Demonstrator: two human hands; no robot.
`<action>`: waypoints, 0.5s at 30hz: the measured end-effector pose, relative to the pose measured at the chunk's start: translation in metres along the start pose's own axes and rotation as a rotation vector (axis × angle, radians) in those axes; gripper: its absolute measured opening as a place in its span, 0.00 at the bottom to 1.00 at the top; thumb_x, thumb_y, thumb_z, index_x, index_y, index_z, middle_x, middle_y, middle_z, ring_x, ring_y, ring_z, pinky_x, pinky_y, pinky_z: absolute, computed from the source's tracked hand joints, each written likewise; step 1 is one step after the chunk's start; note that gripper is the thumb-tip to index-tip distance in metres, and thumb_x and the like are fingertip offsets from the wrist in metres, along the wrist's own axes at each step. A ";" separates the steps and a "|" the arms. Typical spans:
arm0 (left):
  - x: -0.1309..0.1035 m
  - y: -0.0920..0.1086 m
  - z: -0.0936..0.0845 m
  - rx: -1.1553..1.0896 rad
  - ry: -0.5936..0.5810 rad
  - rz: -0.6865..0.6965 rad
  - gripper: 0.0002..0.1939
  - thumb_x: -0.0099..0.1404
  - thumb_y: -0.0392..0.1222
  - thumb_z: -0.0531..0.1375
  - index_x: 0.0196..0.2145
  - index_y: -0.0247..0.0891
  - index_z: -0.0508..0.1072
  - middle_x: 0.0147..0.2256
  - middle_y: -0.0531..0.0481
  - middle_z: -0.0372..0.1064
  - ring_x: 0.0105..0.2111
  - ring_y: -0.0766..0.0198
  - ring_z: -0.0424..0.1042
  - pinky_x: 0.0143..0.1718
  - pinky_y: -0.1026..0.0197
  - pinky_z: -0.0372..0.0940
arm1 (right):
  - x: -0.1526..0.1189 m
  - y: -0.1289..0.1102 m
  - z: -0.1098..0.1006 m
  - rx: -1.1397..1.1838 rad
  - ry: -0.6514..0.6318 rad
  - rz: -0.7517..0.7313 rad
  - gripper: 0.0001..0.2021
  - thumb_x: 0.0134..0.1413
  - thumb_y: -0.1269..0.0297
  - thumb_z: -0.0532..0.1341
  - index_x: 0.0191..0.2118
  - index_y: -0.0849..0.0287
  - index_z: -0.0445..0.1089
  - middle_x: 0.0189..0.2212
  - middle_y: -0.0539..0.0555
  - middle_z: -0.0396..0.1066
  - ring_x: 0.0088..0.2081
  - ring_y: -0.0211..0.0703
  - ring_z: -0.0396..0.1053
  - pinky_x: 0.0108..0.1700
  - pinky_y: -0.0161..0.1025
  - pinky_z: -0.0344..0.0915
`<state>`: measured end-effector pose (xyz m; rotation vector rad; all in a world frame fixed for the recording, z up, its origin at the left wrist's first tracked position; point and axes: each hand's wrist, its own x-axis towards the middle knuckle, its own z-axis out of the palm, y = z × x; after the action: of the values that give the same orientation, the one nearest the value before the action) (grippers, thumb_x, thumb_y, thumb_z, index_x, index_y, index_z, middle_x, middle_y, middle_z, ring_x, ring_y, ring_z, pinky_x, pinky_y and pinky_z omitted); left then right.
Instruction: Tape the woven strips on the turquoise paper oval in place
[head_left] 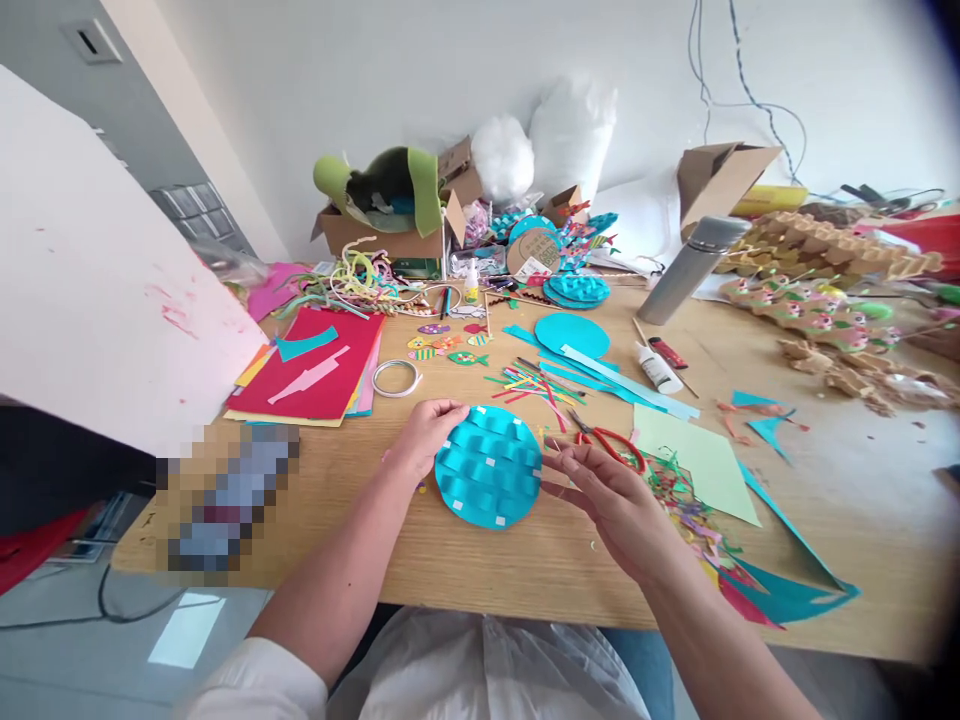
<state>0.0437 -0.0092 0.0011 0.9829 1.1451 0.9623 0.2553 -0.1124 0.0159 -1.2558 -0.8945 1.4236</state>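
A grey flask (694,270) stood near brown egg-carton pieces (825,240) while bulging white bags (502,160) sat by a pale wall (337,80) hung with dark cables (738,42).

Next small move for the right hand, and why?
I'd probably have the right hand press the white square at the right edge of the blue disc. That square sits near the rim, right beside the right fingertips, and the left hand already grips the opposite side, so the disc should stay fairly steady.
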 end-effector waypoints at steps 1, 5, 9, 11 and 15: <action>0.000 0.002 -0.001 -0.024 0.001 -0.004 0.17 0.42 0.50 0.71 0.26 0.35 0.77 0.23 0.52 0.73 0.25 0.66 0.68 0.29 0.63 0.61 | 0.003 -0.001 0.000 -0.027 -0.013 -0.013 0.19 0.47 0.45 0.68 0.37 0.56 0.73 0.53 0.58 0.70 0.55 0.55 0.67 0.50 0.50 0.70; 0.002 0.005 -0.007 -0.080 -0.015 0.022 0.18 0.42 0.50 0.72 0.26 0.34 0.79 0.24 0.50 0.75 0.25 0.65 0.69 0.29 0.63 0.61 | 0.024 -0.015 -0.001 -0.271 -0.040 -0.132 0.19 0.49 0.44 0.65 0.34 0.56 0.73 0.52 0.59 0.70 0.52 0.55 0.68 0.47 0.50 0.70; 0.004 0.006 -0.010 -0.071 -0.021 0.076 0.18 0.43 0.51 0.71 0.28 0.34 0.80 0.25 0.49 0.76 0.26 0.65 0.70 0.30 0.63 0.63 | 0.052 -0.038 0.017 -0.642 0.049 -0.496 0.12 0.58 0.52 0.60 0.32 0.56 0.72 0.35 0.55 0.73 0.41 0.49 0.70 0.42 0.46 0.68; 0.004 0.007 -0.011 -0.060 -0.010 0.107 0.18 0.44 0.51 0.71 0.29 0.34 0.80 0.26 0.49 0.76 0.26 0.64 0.71 0.30 0.63 0.63 | 0.064 -0.041 0.031 -0.749 0.069 -0.680 0.10 0.60 0.59 0.58 0.32 0.56 0.72 0.32 0.54 0.71 0.37 0.46 0.69 0.41 0.45 0.66; 0.004 0.008 -0.011 0.041 0.029 0.170 0.16 0.50 0.49 0.68 0.32 0.35 0.80 0.29 0.47 0.78 0.33 0.59 0.74 0.35 0.61 0.66 | 0.078 -0.023 0.047 -0.865 0.047 -0.855 0.08 0.63 0.65 0.56 0.34 0.56 0.71 0.32 0.55 0.71 0.38 0.47 0.67 0.41 0.45 0.64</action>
<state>0.0327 -0.0018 0.0058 1.1161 1.1223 1.0960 0.2169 -0.0277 0.0274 -1.2219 -1.8350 0.3003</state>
